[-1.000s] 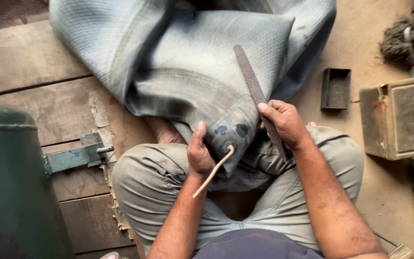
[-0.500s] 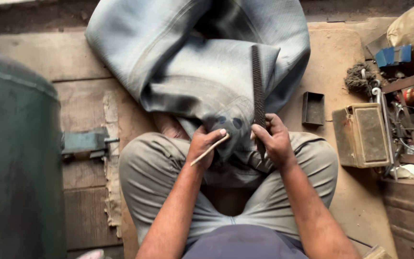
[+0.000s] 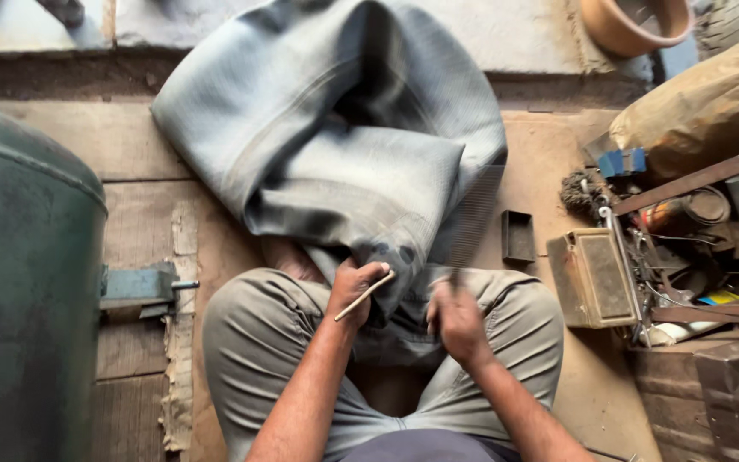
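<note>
The left hand (image 3: 354, 287) pinched a fold of the grey tube (image 3: 344, 145) against the lap, fingers closed, with a thin stick (image 3: 364, 296) caught between them and slanting out below the knuckles. The right hand (image 3: 457, 318) was clenched around the handle of a rasp (image 3: 475, 216), its blurred blade rising above the fingers beside the tube's edge.
</note>
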